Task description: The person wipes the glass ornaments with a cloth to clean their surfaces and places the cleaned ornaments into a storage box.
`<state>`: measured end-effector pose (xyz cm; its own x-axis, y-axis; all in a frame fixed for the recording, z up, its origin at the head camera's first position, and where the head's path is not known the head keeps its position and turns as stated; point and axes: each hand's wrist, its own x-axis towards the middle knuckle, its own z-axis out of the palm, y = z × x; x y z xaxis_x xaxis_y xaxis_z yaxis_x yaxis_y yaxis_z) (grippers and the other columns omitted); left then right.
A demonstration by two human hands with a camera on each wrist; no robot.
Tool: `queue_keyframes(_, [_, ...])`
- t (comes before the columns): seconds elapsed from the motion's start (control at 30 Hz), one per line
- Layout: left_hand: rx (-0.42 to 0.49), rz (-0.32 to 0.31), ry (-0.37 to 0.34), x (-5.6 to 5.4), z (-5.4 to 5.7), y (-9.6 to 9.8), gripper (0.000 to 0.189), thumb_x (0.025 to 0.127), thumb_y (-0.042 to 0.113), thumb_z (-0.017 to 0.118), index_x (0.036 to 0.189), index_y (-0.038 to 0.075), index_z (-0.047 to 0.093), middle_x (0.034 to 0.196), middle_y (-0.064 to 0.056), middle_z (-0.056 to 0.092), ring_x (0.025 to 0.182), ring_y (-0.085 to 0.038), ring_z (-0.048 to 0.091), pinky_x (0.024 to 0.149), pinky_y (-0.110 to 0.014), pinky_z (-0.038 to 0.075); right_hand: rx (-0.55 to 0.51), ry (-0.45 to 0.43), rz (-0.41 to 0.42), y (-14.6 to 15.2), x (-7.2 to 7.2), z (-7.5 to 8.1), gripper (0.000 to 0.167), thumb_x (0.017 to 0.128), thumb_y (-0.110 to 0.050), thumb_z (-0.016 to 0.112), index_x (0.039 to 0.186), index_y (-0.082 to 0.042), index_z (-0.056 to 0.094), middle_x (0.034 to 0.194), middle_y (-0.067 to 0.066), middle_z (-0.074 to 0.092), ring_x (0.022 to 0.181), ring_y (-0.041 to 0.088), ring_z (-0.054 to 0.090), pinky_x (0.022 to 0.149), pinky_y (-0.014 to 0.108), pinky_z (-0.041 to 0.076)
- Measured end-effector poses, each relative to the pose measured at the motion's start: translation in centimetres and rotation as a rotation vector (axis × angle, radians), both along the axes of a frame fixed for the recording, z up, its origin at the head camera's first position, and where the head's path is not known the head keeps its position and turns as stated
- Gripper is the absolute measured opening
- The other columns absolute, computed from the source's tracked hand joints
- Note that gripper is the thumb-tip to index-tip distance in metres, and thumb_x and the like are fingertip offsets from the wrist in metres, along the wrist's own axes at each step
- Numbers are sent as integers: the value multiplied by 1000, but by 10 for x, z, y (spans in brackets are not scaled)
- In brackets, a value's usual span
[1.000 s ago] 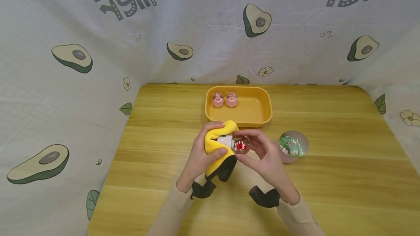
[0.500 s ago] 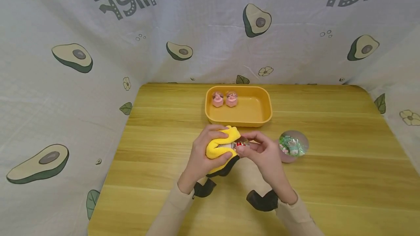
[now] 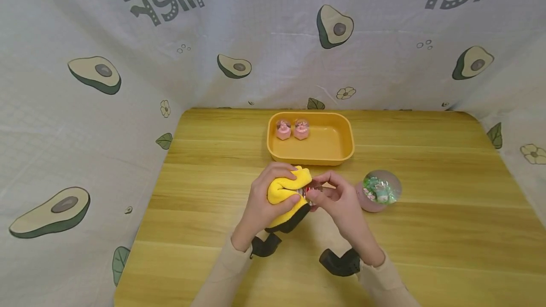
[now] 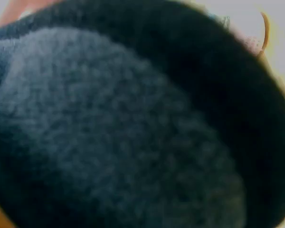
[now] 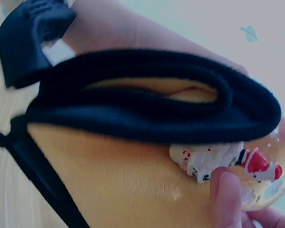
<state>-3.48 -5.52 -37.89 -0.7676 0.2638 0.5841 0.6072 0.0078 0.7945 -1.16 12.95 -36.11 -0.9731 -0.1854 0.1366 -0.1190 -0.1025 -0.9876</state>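
Note:
My left hand (image 3: 264, 200) grips a folded cloth (image 3: 279, 194), yellow with black, wrapped around the white base of a small snow globe (image 5: 268, 164). In the right wrist view a red and white figure shows inside its clear ball, and the globe lies tilted sideways. My right hand (image 3: 343, 203) pinches the ball at the cloth's right side, with thumb and fingertips on it. Dark cloth (image 4: 118, 128) fills most of the left wrist view and hides the left fingers there.
Behind the hands stands a yellow tray (image 3: 330, 160). Two small pink snow globes (image 3: 283, 130) sit at its left end. A larger globe (image 3: 381, 189) with a pink base and green contents is on the wooden table (image 3: 448, 212), right of my right hand.
The cloth has closed further over the globe's white base. My right fingers have shifted around the ball and now cover more of it. The tray and other globes stay put.

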Motion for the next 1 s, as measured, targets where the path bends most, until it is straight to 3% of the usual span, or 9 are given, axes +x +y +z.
queue_keyframes(0.1, [20,-28,-62,0,0,-2,34,88,35,68,103,6,58,112,-12,59,104,-27,56,84,-38,49,24,76,1,-1,2,0,25,85,8,66,106,11,52,101,13,58,78,15,67,62,31,56])
queue_keyframes(0.3, [48,-70,-150,-1,1,-7,27,84,20,70,104,6,58,114,-13,58,103,-28,55,82,-37,49,183,294,-57,-3,4,0,38,75,9,76,109,5,59,102,13,59,89,14,64,73,25,54])
queue_keyframes(0.47, [69,-110,-217,-2,2,-10,26,82,13,68,105,5,57,114,-14,57,101,-27,55,80,-35,50,205,472,-3,0,2,-2,43,76,-10,79,111,6,61,103,16,59,92,15,62,76,24,53])
queue_keyframes(0.6, [86,-130,-272,-3,0,-12,28,85,19,67,106,4,57,115,-14,56,101,-26,55,78,-31,50,264,602,40,2,-1,-5,46,81,-29,73,113,3,62,110,14,58,101,17,58,84,23,50])
queue_keyframes(0.83, [95,-114,-341,-5,-3,-15,41,86,34,67,109,2,56,118,-14,54,104,-27,55,79,-30,50,315,892,92,1,-6,-6,26,89,-23,66,105,-3,66,112,23,54,104,28,55,95,26,45])
queue_keyframes(1.0, [87,-150,-347,-4,-4,-14,42,88,37,66,111,4,55,119,-12,53,102,-26,55,78,-30,50,311,951,62,3,-9,-10,29,89,-25,67,102,1,66,107,24,56,97,27,57,89,22,47])
